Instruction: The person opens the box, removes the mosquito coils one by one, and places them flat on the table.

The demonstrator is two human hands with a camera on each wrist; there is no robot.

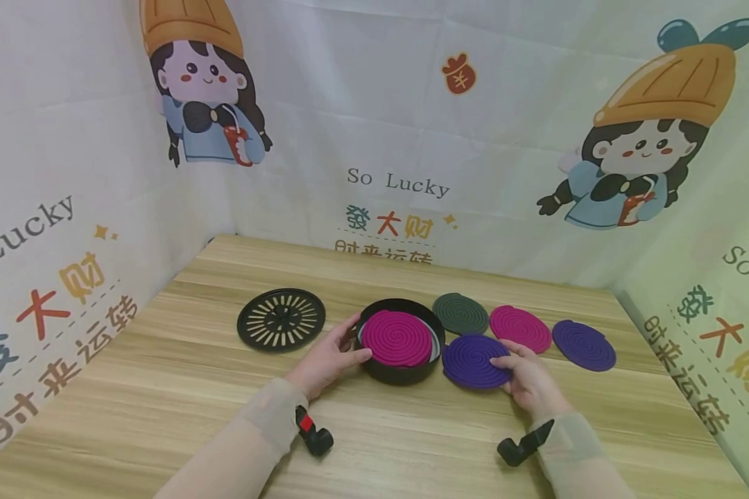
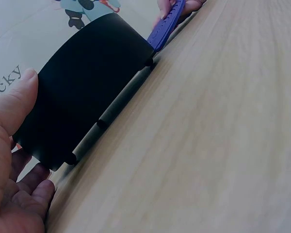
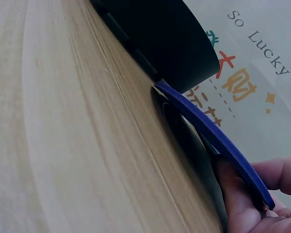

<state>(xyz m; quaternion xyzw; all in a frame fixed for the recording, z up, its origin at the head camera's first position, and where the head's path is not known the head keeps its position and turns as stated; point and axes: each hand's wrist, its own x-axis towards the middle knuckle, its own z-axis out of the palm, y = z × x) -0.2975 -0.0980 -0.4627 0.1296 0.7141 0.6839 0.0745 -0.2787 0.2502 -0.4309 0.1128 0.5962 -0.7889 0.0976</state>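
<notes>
My left hand point(image 1: 329, 359) grips the left side of a round black mosquito coil tin point(image 1: 406, 375), its thumb against the outer wall. A pink mosquito coil point(image 1: 397, 338) lies in the tin, with a pale inner edge showing beside it. Just right of the tin, my right hand point(image 1: 532, 382) pinches a purple mosquito coil point(image 1: 473, 362) by its right edge, thumb on top and fingers underneath. In the right wrist view this purple coil point(image 3: 218, 138) is tilted, its far end low by the tin's base and its held end raised above the wood.
The slotted black lid point(image 1: 257, 338) lies left of the tin. Behind and to the right, a green coil point(image 1: 460, 313), another pink coil point(image 1: 521, 328) and another purple coil point(image 1: 584, 345) lie in a row on the wooden table point(image 1: 412, 443). Printed cloth point(image 1: 362, 104) hangs around the table.
</notes>
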